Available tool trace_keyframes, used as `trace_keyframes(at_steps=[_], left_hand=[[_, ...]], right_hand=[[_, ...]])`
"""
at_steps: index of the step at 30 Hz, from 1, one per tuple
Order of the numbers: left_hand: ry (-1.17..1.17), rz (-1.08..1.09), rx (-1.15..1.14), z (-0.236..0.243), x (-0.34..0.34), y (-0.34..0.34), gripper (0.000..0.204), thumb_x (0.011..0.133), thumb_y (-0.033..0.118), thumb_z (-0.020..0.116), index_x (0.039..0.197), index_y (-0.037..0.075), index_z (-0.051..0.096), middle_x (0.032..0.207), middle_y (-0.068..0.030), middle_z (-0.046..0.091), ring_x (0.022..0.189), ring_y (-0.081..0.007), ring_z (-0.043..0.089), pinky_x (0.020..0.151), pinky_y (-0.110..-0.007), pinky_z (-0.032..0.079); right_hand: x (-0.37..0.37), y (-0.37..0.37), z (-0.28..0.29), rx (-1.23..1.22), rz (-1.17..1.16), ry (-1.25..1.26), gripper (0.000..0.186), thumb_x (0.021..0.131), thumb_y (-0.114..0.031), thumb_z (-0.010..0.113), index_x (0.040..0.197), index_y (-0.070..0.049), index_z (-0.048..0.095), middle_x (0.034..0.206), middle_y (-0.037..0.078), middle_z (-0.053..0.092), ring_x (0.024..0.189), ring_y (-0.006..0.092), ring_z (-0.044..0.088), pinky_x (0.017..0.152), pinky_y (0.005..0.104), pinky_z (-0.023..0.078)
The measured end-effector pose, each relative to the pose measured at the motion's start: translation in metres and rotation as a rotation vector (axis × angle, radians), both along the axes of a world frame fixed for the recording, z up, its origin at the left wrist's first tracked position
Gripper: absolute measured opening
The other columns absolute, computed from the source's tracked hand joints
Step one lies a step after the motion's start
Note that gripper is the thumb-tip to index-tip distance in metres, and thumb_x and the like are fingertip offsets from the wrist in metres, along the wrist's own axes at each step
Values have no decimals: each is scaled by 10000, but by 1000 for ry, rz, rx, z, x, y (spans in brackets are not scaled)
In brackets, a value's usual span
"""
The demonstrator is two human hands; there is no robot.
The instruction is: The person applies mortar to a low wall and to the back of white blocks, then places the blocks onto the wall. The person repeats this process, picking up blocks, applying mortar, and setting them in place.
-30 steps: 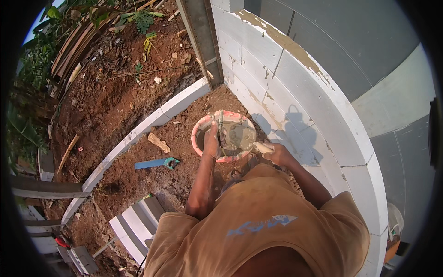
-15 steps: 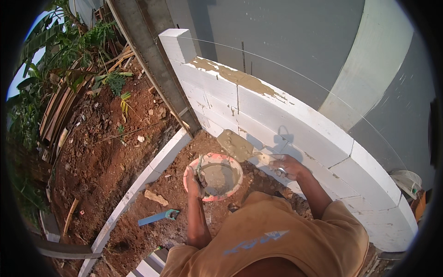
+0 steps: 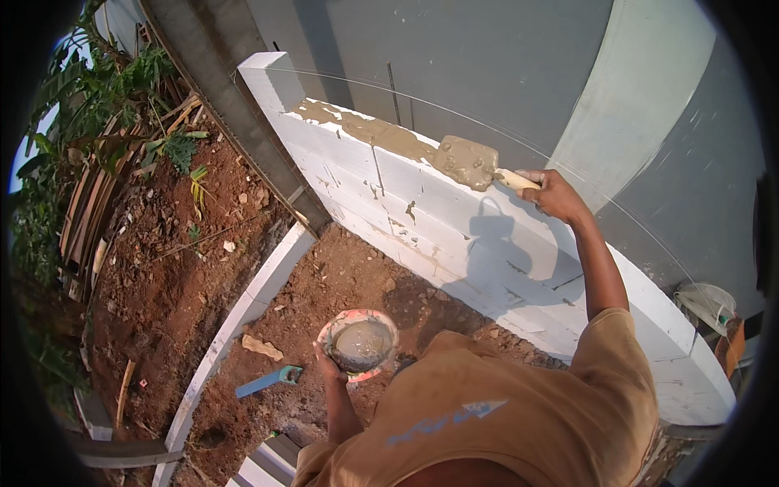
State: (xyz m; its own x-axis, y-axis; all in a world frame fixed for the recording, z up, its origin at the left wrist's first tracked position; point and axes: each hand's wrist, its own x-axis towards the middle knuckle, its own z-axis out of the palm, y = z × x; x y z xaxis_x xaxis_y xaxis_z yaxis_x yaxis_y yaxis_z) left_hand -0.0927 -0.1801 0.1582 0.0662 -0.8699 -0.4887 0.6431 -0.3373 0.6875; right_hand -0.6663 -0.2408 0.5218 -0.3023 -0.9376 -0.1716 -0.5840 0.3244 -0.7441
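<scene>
My right hand (image 3: 545,191) grips the wooden handle of a trowel (image 3: 467,158), whose broad blade is loaded with grey-brown mortar and held at the top course of the white block wall (image 3: 365,183), beside a band of spread mortar (image 3: 357,123). My left hand (image 3: 329,363) holds the left side of a pink-rimmed bucket (image 3: 375,317) that contains wet grey mortar, low over the soil. A blue handsaw (image 3: 261,385) lies on the dirt left of the bucket.
A low white block row (image 3: 248,312) runs along the left. A string line crosses above the wall, before a grey panel wall (image 3: 487,57). A concrete post (image 3: 203,61) stands at the corner. Planks, plants and loose earth lie left; stacked white blocks (image 3: 256,471) sit at bottom.
My right hand has raised the loaded trowel from the bucket to the wall top. My left hand stays at the bucket. The view has swung toward the wall.
</scene>
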Motion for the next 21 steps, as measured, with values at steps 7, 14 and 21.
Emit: trace_keyframes(at_steps=[7,14,21], left_hand=[[-253,383,508,-80,15,67,645,968,678,455,1057,73,660,781,-31,599,661,-186,598,536,-354,473],[-234,681,844,-98,35,147,746,900,762,477,1279,137,627,1198,-91,616,937,-271,617,781,-433,490],[-101,736,766,-117,75,249,863,911,778,411,1531,177,409,1559,-113,420,1304,-328,500,1080,-504,381]], right_hand=[[-23,60,-10,-122,-33,181,531,863,-207,717,1373,-99,617,1254,205,679,1116,340,665,967,378,492],[-18,-10,-26,-202,63,429,528,888,-217,707,1389,-93,596,1277,204,663,1170,377,626,1036,416,467],[12,-63,-38,-280,167,563,531,896,-267,697,1403,-146,594,1247,182,678,1123,378,637,983,436,495]])
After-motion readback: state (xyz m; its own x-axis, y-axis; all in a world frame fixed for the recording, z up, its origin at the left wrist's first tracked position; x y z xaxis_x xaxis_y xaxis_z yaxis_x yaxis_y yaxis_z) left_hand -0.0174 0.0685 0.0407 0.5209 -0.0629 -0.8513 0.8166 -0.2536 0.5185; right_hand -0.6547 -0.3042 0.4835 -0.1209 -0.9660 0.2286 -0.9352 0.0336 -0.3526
